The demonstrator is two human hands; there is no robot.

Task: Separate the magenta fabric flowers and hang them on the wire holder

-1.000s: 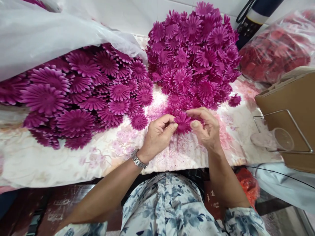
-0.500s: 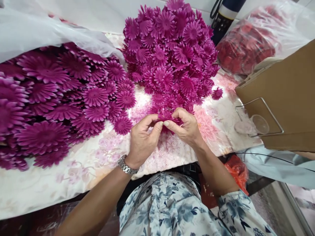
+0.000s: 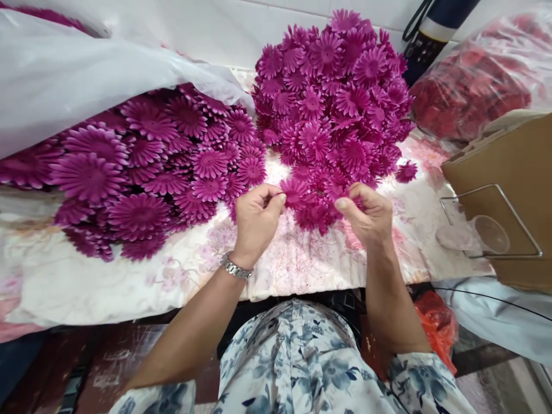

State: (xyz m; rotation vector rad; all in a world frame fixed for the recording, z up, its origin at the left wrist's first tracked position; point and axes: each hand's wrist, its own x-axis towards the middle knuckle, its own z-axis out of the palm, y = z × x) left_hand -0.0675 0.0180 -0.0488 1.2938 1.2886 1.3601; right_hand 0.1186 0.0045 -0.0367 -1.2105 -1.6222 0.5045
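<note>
Head view: just below the middle of the frame, the left hand (image 3: 255, 221) is curled, thumb and forefinger pinched on the edge of a small magenta flower (image 3: 294, 192). The right hand (image 3: 366, 217), a little apart to the right, has its fingers bent inward, thumb tip against magenta petals; whether it grips one I cannot tell. Between the hands lies a low clump of flower heads (image 3: 314, 214) at the foot of the tall heap (image 3: 334, 98) that fills the upper middle. A flatter spread of larger blooms (image 3: 142, 167) runs to the left edge, half under a white plastic sheet (image 3: 77, 75) in the upper left. Open room is a strip of floral cloth (image 3: 181, 276) below the hands, dusted with purple crumbs, ending at the table's near edge. On the right a brown cardboard box (image 3: 513, 172) with a wire frame (image 3: 495, 221) crowds in; above it sits a clear bag of red pieces (image 3: 470, 92). The petals are ribbed, daisy-shaped and matte. A metal watch (image 3: 235, 268) bands the left wrist.
</note>
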